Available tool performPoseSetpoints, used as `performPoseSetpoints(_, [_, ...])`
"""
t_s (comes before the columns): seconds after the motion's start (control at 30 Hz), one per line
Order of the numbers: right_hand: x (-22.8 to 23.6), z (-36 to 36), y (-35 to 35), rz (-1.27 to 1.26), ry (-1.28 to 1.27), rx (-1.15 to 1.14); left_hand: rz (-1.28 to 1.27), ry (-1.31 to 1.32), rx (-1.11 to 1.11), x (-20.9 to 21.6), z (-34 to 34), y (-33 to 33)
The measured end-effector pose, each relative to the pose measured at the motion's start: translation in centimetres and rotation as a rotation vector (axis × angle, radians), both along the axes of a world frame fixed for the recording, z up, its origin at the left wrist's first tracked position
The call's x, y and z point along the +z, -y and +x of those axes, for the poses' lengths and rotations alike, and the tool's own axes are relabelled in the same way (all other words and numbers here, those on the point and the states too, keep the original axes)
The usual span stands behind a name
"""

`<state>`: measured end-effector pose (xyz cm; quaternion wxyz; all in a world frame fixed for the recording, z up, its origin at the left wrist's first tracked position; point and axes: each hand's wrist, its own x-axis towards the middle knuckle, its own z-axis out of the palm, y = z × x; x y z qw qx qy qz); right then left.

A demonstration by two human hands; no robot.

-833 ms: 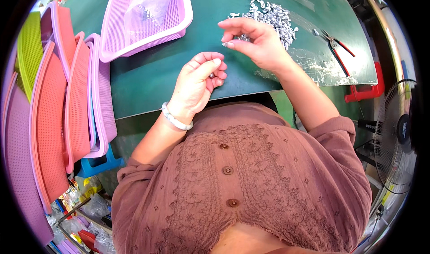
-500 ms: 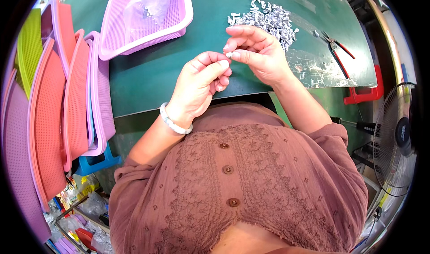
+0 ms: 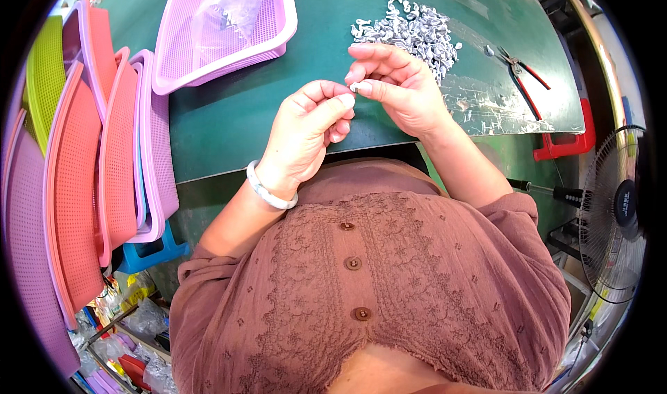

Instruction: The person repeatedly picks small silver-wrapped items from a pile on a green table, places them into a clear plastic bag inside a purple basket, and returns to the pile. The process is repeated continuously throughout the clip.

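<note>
Over the near part of the green table (image 3: 243,130), my left hand (image 3: 303,119) and my right hand (image 3: 410,96) meet fingertip to fingertip. Both are closed in a pinch on one small whitish-grey piece (image 3: 355,87), mostly hidden by the fingers; its exact kind is too small to make out. Just beyond my right hand lies a loose pile of small silver-grey pieces (image 3: 424,33), some with a curved, hook-like shape. A pale bangle (image 3: 269,189) circles my left wrist.
A lilac perforated basket (image 3: 288,29) holding a clear plastic bag (image 3: 233,19) sits at the far left. Red-handled pliers (image 3: 526,88) lie on the right, beside one stray grey piece (image 3: 489,50). Stacked baskets (image 3: 76,185) crowd the left side; a fan (image 3: 611,213) stands at right.
Both hands keep their pinch and have shifted very slightly to the left. The small piece seems turned a little between the fingertips.
</note>
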<state>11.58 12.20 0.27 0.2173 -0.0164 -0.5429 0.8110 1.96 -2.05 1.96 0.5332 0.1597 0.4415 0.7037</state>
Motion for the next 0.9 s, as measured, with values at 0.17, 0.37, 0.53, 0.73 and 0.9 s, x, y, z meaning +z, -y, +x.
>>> performPoseSetpoints(0.17, [0.0,0.1,0.2,0.051,-0.012,-0.014,-0.021,-0.027,0.014,-0.1,0.0,0.0])
performPoseSetpoints(0.37, [0.4,0.4,0.9,0.323,0.028,-0.093,-0.063,-0.113,0.038,-0.2,0.0,-0.1])
performPoseSetpoints(0.53, [0.2,0.6,0.8,0.264,0.024,-0.055,-0.074,-0.049,0.04,-0.7,-0.2,-0.3])
performPoseSetpoints(0.73, [0.2,0.6,0.9,0.236,-0.002,-0.021,-0.06,0.081,-0.025,-0.8,-0.6,-0.3])
performPoseSetpoints(0.9, [0.4,0.7,1.0,0.224,0.004,-0.027,-0.038,0.144,-0.061,-1.0,-0.7,-0.4])
